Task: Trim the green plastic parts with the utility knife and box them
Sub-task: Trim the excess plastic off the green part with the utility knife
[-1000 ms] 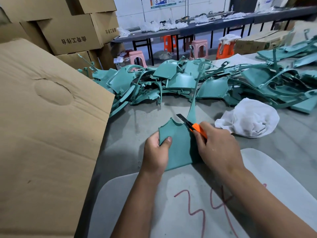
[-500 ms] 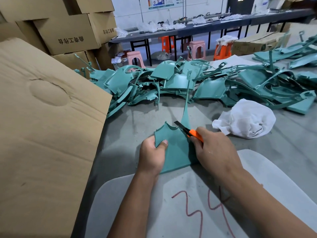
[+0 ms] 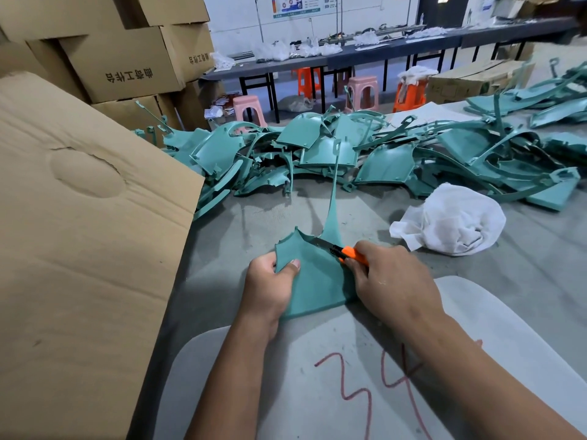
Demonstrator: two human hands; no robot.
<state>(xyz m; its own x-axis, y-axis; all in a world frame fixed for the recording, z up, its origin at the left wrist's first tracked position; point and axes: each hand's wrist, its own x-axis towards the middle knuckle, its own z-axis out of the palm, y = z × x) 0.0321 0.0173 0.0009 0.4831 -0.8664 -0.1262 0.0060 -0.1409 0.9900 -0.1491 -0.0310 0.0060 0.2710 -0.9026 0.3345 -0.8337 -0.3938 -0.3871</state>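
Workshop interior, grey bench in the foreground, with a long dark table across the back carrying white bags, and pink and orange plastic stools standing under and before it. Stacked cardboard cartons with printed characters, far left. Large cardboard flap, bearing a round dent, filling the left side and overlapping the bench edge. Heap of green plastic parts, curved panels with thin runners, spread across the far half of the bench from left to right edge. Crumpled white cloth, on the bench right of centre, just in front of the heap. Pale rounded board marked with red handwritten figures, nearest the viewer, under both forearms. Green plastic part being worked: flat fan-shaped panel with a long thin stem rising from its far edge toward the heap, lying at bench centre with its near edge over the board. Left hand: grips the left edge of the panel, thumb pressed on its upper face, fingers curled beneath. Right hand: closed around an orange utility knife, blade pointing up and left, its tip at the panel's far edge near the base of the stem.
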